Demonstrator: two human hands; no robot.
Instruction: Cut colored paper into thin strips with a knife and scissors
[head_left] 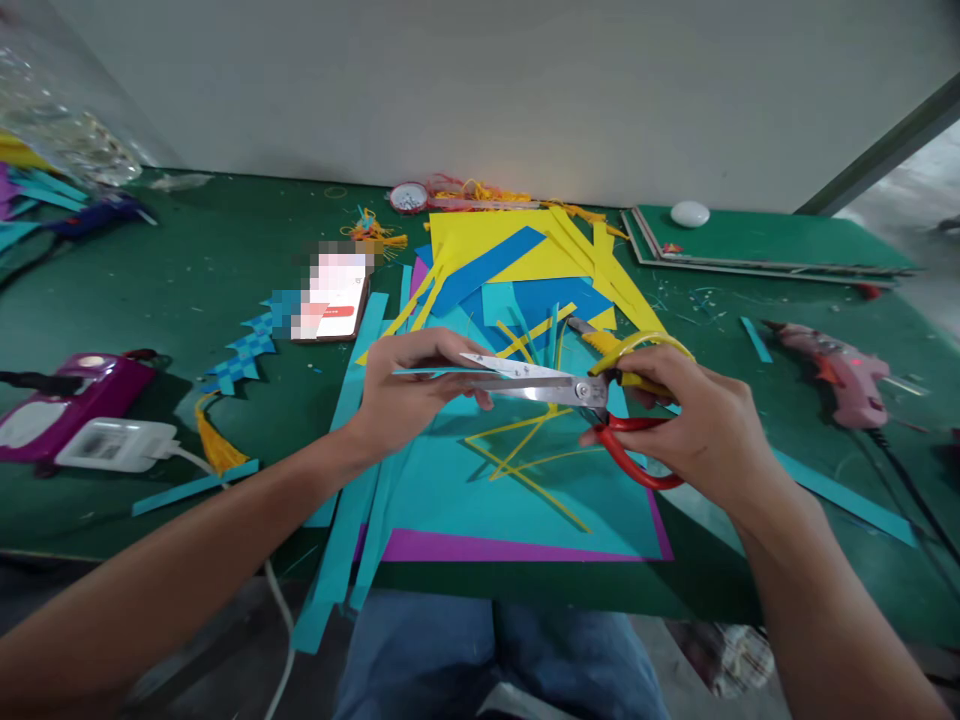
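My right hand (694, 425) grips a pair of scissors (581, 388) by its handles, one yellow and one red. The blades point left and are parted a little. In my left hand (409, 385) a thin light blue paper strip (431, 373) is pinched, and it reaches in between the blades. Both hands are above a light blue sheet (450, 510) that lies on a purple sheet (480, 546). Narrow yellow strips (517, 470) are scattered on the light blue sheet. Behind the scissors lies a cutter with a yellow handle (596, 338), partly hidden by my right hand.
Yellow paper (480, 240) and blue pieces lie behind. On the left are a phone (337, 300), a woven blue ornament with a tassel (244, 355) and a purple power strip (75, 410). A pink glue gun (840, 375) lies right, near a green board (787, 240).
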